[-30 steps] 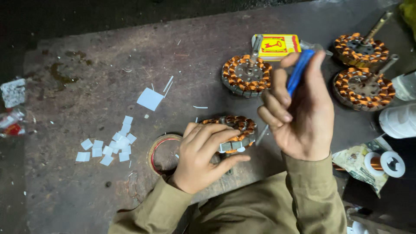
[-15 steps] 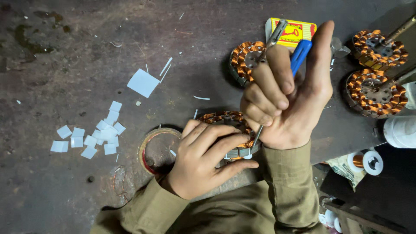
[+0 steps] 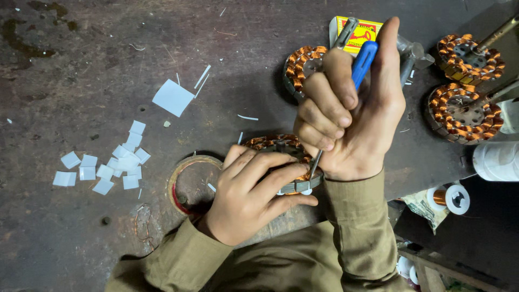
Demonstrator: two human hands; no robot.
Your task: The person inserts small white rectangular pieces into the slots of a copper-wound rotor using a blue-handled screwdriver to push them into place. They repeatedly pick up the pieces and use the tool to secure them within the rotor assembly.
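1. A copper-wound coil ring (image 3: 270, 145) lies on the dark bench (image 3: 81, 65), near its front edge.
2. The left hand (image 3: 246, 194) presses on the ring, fingers closed over its rim.
3. The right hand (image 3: 351, 119) grips a blue-handled screwdriver (image 3: 363, 62), tip at the rim.
4. White paper squares (image 3: 116, 162) lie left; three more coil rings (image 3: 465, 111) sit beyond.

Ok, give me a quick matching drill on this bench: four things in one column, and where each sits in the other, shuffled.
Things:
1. blue-handled screwdriver
2. wound stator
3. white paper squares
4. yellow box

Places:
A. loose pile at far left
B. top of the bench, behind the right hand
C. under the left hand
D. gripped in the right hand

Pairs: 1-D, 2-C, 3-A, 4-B
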